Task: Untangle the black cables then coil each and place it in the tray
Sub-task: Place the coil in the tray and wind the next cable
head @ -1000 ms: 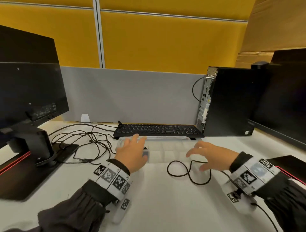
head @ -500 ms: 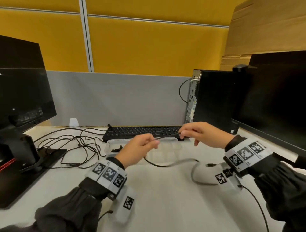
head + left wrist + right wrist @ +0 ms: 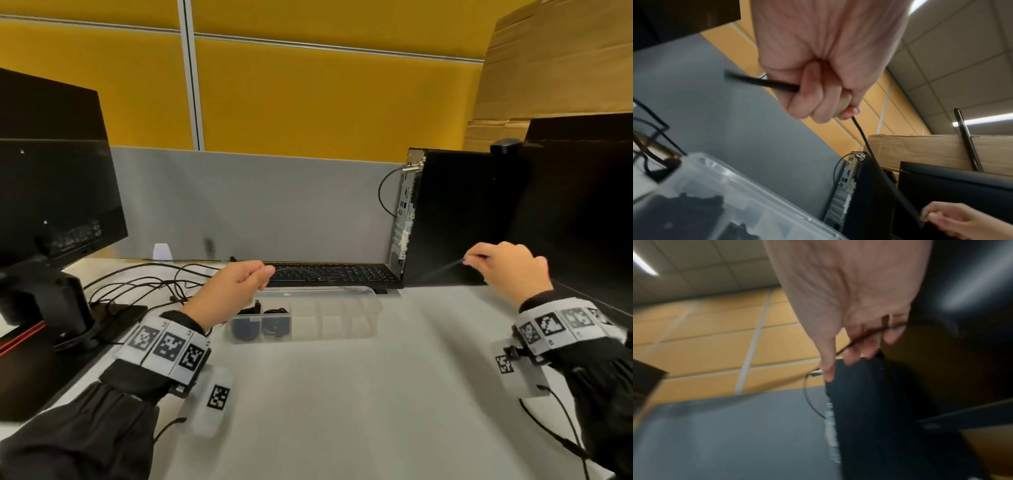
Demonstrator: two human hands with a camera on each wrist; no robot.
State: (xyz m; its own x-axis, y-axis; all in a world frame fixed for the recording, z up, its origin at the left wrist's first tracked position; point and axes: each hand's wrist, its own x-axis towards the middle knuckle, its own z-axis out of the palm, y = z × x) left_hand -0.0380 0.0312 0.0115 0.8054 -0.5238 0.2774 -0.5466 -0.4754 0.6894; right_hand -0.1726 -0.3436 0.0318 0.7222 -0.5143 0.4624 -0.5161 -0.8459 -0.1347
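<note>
A thin black cable (image 3: 442,271) is stretched through the air between my two hands, above the keyboard and the tray. My left hand (image 3: 239,284) grips one end in a fist; in the left wrist view the cable (image 3: 863,138) leaves my left hand (image 3: 824,100) and a short plug end (image 3: 760,82) sticks out sideways. My right hand (image 3: 503,263) pinches the other end far right, in front of the computer tower; the right wrist view shows the right hand (image 3: 865,344) blurred with the cable (image 3: 875,331) across its fingers. The clear compartment tray (image 3: 335,318) holds coiled black cables (image 3: 258,322) in its left cells.
A black keyboard (image 3: 329,272) lies behind the tray. A tangle of black wires (image 3: 144,284) lies left by the monitor stand (image 3: 65,308). A computer tower (image 3: 455,219) and second monitor (image 3: 582,212) stand right. Grey desk surface (image 3: 342,394) lies in front of the tray.
My hands lifted the cable off the desk and have pulled apart, the right one moving far right, so the slack loop is now drawn out straight in the air.
</note>
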